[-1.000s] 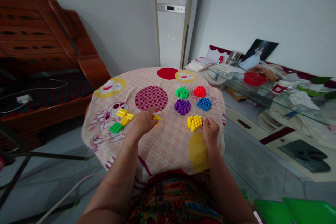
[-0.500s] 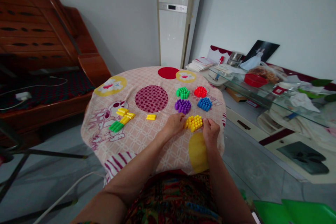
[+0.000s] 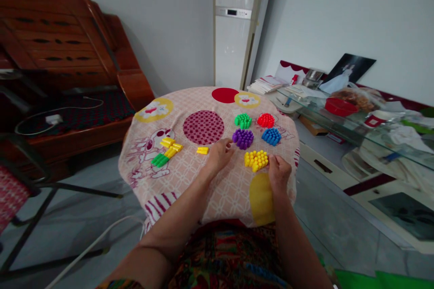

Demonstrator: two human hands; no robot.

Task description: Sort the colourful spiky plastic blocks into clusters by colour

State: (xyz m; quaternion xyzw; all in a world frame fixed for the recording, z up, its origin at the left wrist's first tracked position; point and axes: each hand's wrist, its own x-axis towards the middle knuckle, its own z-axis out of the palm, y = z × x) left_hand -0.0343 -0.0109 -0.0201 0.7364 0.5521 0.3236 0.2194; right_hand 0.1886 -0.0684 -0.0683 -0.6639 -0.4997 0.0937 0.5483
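A cluster of upright yellow plastic pegs [image 3: 256, 160] stands on the cloth-covered table. My right hand [image 3: 280, 173] is at its right side, fingers curled together and touching or nearly touching the outer pegs; whether a peg is pinched there is hidden. My left hand [image 3: 219, 157] hovers left of the yellow cluster, near the purple pegs [image 3: 242, 138], its fingers bent and slightly apart with nothing seen between them. Behind are clusters of green pegs [image 3: 243, 120], red pegs [image 3: 266, 120] and blue pegs [image 3: 271, 136]. A few yellow pieces [image 3: 202, 150] lie flat left of my left hand.
Farther left lie more yellow pieces [image 3: 171, 146] and green pieces [image 3: 159, 160] on the tablecloth [image 3: 190, 180]. A wooden bench [image 3: 61, 54] stands to the left. On the right, a glass shelf [image 3: 325, 122] carries papers, a red bowl [image 3: 341, 107] and bags.
My left hand has drawn away from the yellow cluster, up and to the left. My right hand stays at the cluster's right side. The whole view has shifted slightly.
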